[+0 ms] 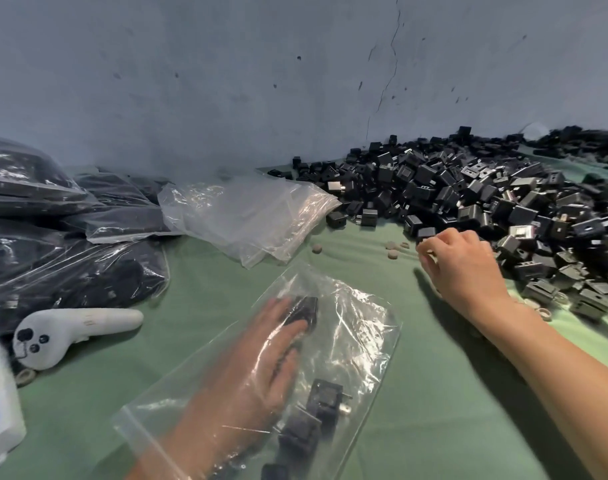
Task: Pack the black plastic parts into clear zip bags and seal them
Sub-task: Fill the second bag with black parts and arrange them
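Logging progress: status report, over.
Left grip inside clear plastic zip bag, fingers on black plastic part. Right grip at black parts pile, hold unclear. Nothing blocking.

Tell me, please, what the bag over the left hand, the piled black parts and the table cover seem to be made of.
Bag: thin clear plastic film, glossy; it creases, glares, and the left hand shows through it.
Black parts: hard moulded plastic, semi-matte, sharp boxy edges; some carry small silvery, probably metal, pieces.
Table cover: green cloth, probably; matte with soft folds.

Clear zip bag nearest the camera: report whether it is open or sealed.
Open. The left hand lies inside the clear zip bag, seen through the plastic, beside a few black plastic parts.
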The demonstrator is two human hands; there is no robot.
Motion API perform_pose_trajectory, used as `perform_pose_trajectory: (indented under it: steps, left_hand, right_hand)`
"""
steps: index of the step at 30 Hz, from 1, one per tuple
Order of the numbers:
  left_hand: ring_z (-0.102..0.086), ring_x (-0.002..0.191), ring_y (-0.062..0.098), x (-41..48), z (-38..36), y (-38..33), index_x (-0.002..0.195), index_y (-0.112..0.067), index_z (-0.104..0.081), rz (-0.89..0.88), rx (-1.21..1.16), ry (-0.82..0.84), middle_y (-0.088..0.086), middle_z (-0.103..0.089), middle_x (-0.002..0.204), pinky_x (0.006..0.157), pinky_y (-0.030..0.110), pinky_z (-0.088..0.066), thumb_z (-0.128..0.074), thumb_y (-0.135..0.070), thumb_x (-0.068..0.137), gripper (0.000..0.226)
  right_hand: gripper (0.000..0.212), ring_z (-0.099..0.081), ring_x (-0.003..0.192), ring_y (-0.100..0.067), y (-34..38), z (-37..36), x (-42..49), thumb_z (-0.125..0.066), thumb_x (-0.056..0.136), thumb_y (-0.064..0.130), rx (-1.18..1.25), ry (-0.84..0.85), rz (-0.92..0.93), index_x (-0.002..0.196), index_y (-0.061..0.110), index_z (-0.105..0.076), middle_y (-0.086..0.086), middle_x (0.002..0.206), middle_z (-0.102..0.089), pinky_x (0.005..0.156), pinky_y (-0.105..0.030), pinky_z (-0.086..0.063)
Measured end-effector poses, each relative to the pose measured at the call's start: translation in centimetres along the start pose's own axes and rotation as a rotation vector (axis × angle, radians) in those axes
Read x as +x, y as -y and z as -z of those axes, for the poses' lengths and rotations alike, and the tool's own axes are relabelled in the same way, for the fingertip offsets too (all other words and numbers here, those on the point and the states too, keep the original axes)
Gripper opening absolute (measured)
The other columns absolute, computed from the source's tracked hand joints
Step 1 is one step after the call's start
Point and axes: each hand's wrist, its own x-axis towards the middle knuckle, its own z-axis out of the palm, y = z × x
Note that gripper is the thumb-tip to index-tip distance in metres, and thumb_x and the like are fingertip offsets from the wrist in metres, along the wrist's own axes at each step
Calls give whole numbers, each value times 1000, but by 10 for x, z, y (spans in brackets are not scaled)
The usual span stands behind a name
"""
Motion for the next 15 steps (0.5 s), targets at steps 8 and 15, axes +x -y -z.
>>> perform_pose_trajectory:
  steps: [8,15]
  left_hand:
    - [-56,115,9,-4,11,-9,122,-58,-38,-79,281,54,-11,-53,130,93,31,-48,-29,-56,84,39]
    - [-50,97,10,25,-1,3,126,-34,-49,-197,578,27,-11,-47,113,82,36,-51,-38,-42,100,28]
  right_hand:
    - [35,-49,117,-4,111,15,-60,-38,100,47,541,184,276,122,35,-62,15,126,-59,106,-29,-36]
    - [24,-52,112,-10,113,9,-73,-49,100,34,516,197,248,119,31,-63,12,119,-58,104,-30,-36]
